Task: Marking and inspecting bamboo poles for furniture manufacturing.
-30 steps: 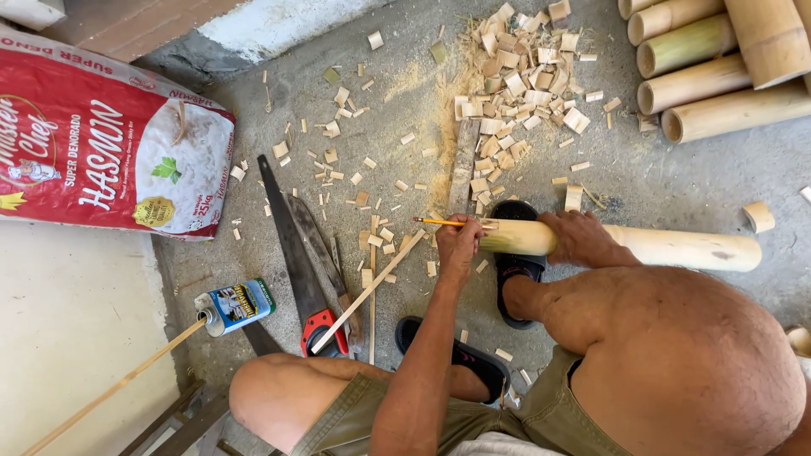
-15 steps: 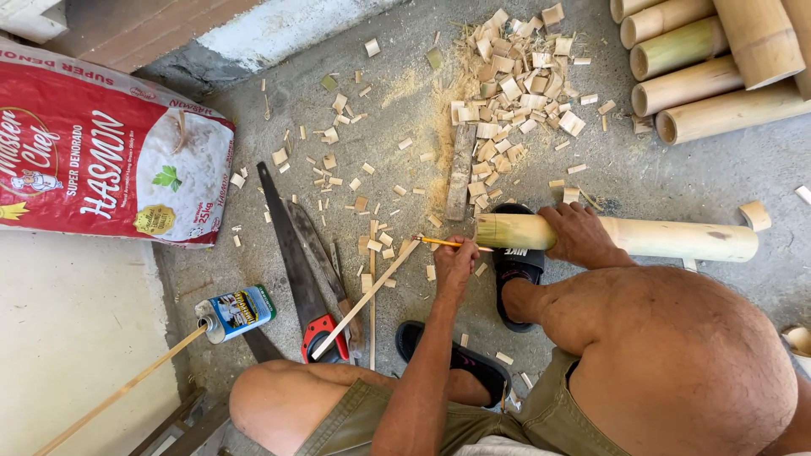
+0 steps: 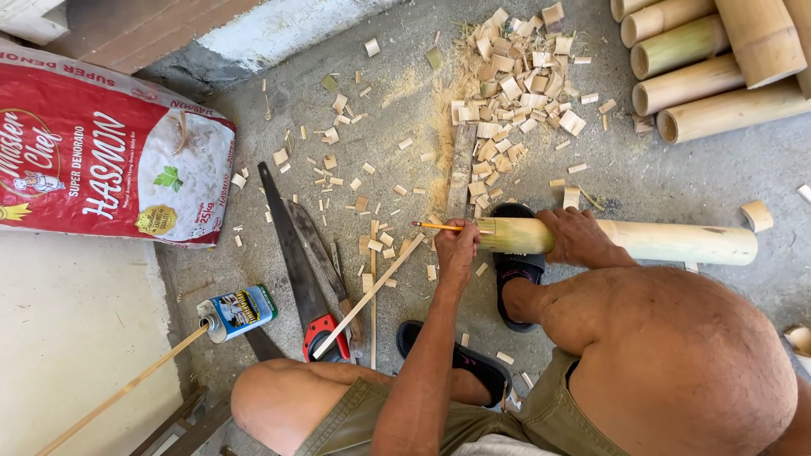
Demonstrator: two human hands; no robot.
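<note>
The left hand pinches a yellow pencil whose tip points away from the bamboo pole; the right hand grips that pole, which lies across a black sandal on the concrete floor; a hand saw lies near the floor's left side, beside a red sack; bamboo offcuts heap toward the far edge.

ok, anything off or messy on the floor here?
Offcuts and sawdust are strewn over the concrete by the pole. A saw lies loose on the floor near the left hand.
</note>
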